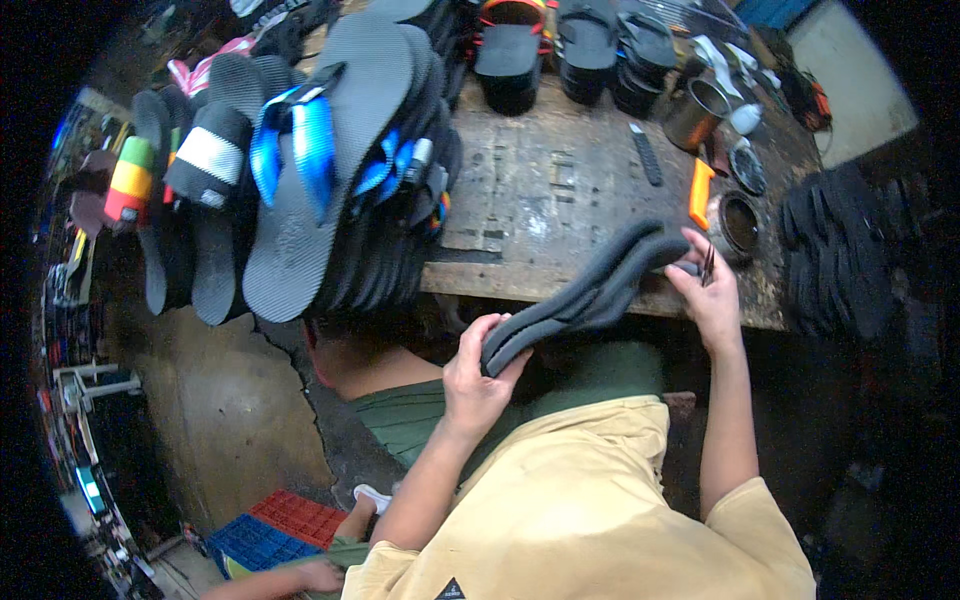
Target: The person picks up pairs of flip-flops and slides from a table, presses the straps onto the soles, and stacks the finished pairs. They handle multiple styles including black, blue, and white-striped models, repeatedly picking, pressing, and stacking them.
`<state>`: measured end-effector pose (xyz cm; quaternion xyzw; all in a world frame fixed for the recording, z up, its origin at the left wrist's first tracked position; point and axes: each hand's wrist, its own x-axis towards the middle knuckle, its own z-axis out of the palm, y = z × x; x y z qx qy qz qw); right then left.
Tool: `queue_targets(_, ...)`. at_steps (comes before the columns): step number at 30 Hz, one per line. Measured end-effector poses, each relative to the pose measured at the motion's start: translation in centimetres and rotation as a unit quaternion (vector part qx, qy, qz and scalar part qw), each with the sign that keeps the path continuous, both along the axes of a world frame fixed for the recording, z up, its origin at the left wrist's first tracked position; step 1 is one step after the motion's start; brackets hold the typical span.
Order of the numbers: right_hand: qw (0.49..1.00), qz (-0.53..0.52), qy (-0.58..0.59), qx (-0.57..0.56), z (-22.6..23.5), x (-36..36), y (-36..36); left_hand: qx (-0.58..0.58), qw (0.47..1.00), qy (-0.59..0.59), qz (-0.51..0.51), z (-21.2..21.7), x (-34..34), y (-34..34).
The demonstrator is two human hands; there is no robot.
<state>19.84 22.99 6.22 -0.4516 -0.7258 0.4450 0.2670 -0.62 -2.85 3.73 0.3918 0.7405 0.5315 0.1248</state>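
1. The left hand point(478, 375) grips the near left end of a few dark grey foam soles point(575, 290), thumb on one side and fingers on the other.
2. The right hand point(712, 290) is at the far right end of the soles, its thumb and fingers drawn close together; a small dark pointed tool point(708, 265) stands up between its fingers. How firmly this hand grips the soles cannot be told.
3. The soles are held aslant between the two hands, over the near edge of the worn wooden bench point(530, 200) and above the lap. They lie against each other, with a narrow gap showing at the left end.
4. Beyond the right hand, on the right part of the bench, an orange handle point(701, 190) leans beside an open metal can point(738, 226). Farther off stands a metal cup point(697, 112), with a dark strip-shaped tool point(646, 157) to its left.
5. On the left of the bench is a big stack of black sandals point(350, 130), one with a shiny blue strap point(310, 155). More slippers point(510, 65) stand at the far side.
6. Right of the bench is a pile of black soles point(835, 255).
7. Near left, on the floor, are a blue crate point(255, 545) and a red crate point(298, 517), with another person's hand point(320, 575) close by.
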Motion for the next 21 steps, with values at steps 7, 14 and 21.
queue_targets(7,0.977,0.139,0.005,-0.163,3.4,2.3,1.4,0.016,0.994,0.092,-0.059,-1.4,-0.4,-1.7)
queue_targets(14,0.969,0.224,0.019,-0.106,2.4,0.4,0.6,-0.003,0.984,-0.176,0.011,-4.5,-0.3,-4.7)
queue_targets(21,0.889,0.322,0.143,-0.293,4.1,-0.3,-3.8,0.11,0.83,-0.544,0.059,-4.8,-1.2,-5.4)
